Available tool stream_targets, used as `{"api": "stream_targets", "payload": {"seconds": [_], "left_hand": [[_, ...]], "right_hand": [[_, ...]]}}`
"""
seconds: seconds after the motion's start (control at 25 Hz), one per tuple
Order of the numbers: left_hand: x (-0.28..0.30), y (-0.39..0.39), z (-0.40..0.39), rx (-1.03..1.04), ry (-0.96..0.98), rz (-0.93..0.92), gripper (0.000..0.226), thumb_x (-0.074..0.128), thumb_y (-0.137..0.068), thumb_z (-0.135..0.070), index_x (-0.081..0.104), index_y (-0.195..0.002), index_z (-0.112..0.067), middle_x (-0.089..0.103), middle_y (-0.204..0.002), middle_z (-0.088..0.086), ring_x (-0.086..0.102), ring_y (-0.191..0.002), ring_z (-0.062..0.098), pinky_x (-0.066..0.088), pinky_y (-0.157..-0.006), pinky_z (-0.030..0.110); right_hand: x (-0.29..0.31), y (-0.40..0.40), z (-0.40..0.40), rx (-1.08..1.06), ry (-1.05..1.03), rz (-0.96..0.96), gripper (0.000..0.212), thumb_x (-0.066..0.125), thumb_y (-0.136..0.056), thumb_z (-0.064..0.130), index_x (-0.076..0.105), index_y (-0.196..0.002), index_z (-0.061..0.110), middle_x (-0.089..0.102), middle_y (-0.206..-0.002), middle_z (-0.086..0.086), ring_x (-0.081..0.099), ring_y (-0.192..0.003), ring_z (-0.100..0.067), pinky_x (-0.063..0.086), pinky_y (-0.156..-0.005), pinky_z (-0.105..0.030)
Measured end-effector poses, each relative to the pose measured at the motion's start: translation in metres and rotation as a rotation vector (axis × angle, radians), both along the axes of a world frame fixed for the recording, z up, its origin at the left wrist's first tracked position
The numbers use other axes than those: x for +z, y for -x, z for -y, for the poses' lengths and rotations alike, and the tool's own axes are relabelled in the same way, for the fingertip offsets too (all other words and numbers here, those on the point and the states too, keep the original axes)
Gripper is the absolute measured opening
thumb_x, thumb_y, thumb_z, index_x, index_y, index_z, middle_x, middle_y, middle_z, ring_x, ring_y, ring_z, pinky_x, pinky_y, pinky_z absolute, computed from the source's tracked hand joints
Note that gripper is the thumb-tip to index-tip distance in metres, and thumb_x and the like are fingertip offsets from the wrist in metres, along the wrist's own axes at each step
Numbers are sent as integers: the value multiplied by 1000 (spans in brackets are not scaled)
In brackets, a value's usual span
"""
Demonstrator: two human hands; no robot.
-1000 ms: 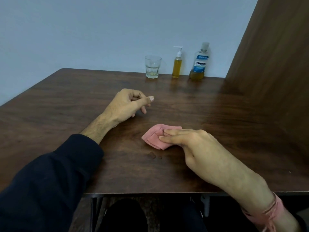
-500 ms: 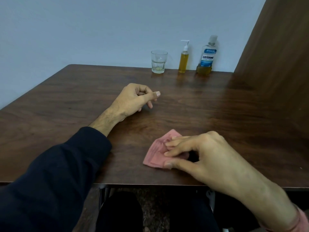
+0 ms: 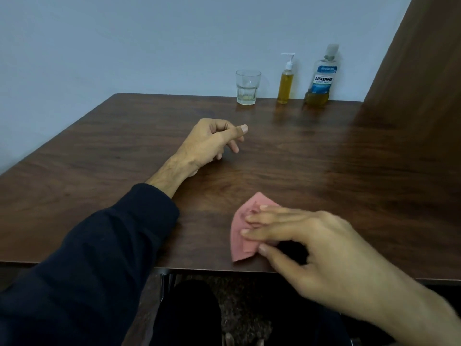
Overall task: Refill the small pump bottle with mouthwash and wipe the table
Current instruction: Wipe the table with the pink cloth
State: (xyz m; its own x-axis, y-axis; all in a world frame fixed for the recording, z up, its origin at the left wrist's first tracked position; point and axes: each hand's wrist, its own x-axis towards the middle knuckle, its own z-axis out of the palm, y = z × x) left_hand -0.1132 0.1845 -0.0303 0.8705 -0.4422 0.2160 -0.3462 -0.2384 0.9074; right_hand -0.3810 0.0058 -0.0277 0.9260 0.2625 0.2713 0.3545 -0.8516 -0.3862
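Note:
A folded pink cloth [image 3: 240, 234] lies on the dark wooden table [image 3: 324, 171] close to its front edge. My right hand [image 3: 311, 243] presses on the cloth, fingers laid flat over it and thumb at its near corner. My left hand [image 3: 212, 141] rests on the table's middle, loosely curled and holding nothing. At the back by the wall stands the small pump bottle [image 3: 285, 82], full of yellow liquid. To its right is the Listerine mouthwash bottle [image 3: 321, 78], with a little yellow liquid at its bottom.
A clear drinking glass [image 3: 247, 87] with a trace of liquid stands left of the pump bottle. A brown wooden panel [image 3: 419, 71] rises along the table's right side. A pale wall closes off the back. My legs show below the front edge.
My right hand has dragged the cloth toward the front edge and slightly right, with the fingers now flatter on it. The left hand has stayed still.

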Motion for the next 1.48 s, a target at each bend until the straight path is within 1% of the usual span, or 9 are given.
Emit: {"api": "stream_targets", "payload": {"seconds": [0.12, 0.24, 0.52, 0.64, 0.76, 1.04, 1.2, 1.32, 1.48], "left_hand": [[3, -1, -1, 5, 10, -30, 39, 75, -107, -56, 86, -91, -22, 84, -79, -1, 52, -44, 4, 37, -40, 15], [3, -1, -3, 11, 15, -43, 38, 75, -107, -56, 85, -91, -23, 84, -80, 0, 51, -45, 6, 34, -39, 16], [-2, -7, 0, -17, 21, -21, 41, 75, -106, -58, 87, -92, -22, 85, -84, 3, 52, -46, 8, 35, -39, 17], [-1, -7, -1, -19, 14, -16, 39, 75, -107, -58, 87, -89, -26, 85, -84, 3, 52, -47, 7, 35, -40, 16], [-1, -6, -3, -9, 23, -21, 38, 74, -107, -58, 87, -88, -27, 84, -82, 2, 51, -45, 5, 34, -39, 16], [-1, -7, 1, -15, 28, -22, 43, 73, -106, -59, 87, -94, -20, 85, -85, 4, 52, -47, 8, 34, -40, 18], [0, -6, -1, -8, 24, -33, 46, 74, -102, -64, 88, -95, -21, 85, -85, 4, 53, -48, 9, 35, -40, 18], [1, -4, -2, -23, 50, -46, 50, 73, -91, -74, 88, -91, -26, 85, -83, 2, 52, -46, 6, 34, -39, 17], [1, -6, 0, -20, 81, -62, 50, 73, -96, -71, 88, -93, -24, 84, -83, 2, 52, -45, 7, 33, -39, 18]], "right_hand": [[10, -19, 10, -117, 47, -7, 36, 56, -99, 65, 62, -134, 65, 53, -149, 49, 38, -140, 31, 53, -108, -27], [4, -33, -16, 14, 36, 16, 37, 55, -105, 64, 63, -137, 47, 51, -162, 31, 22, -152, 28, 36, -125, -22], [6, -29, 56, -163, 41, -53, 28, 54, -113, 43, 57, -138, 54, 53, -154, 39, 43, -148, 16, 44, -106, -18], [13, -60, 78, -339, 110, -92, 54, 47, -117, 35, 35, -167, 52, 46, -163, 34, 30, -156, 11, 36, -114, -19], [8, -49, 62, -179, 88, -110, 48, 53, -116, 28, 52, -163, 39, 44, -169, 27, 9, -145, 36, 8, -121, 1], [20, -62, 115, -371, 241, -242, 53, 39, -118, 44, 32, -171, 47, 24, -179, 27, 13, -168, 0, 19, -138, -41], [17, -107, 74, -188, 188, -215, 55, 42, -119, 41, 32, -173, 38, 22, -182, 17, 8, -170, -3, 3, -133, -27], [8, -89, 80, 11, 172, -160, 53, 47, -116, 46, 42, -168, 45, 33, -175, 28, 16, -165, 9, 12, -134, -22], [27, -121, 137, -135, 252, -226, 47, 42, -116, 49, 46, -163, 51, 34, -173, 30, 19, -162, 9, 23, -137, -37]]}}
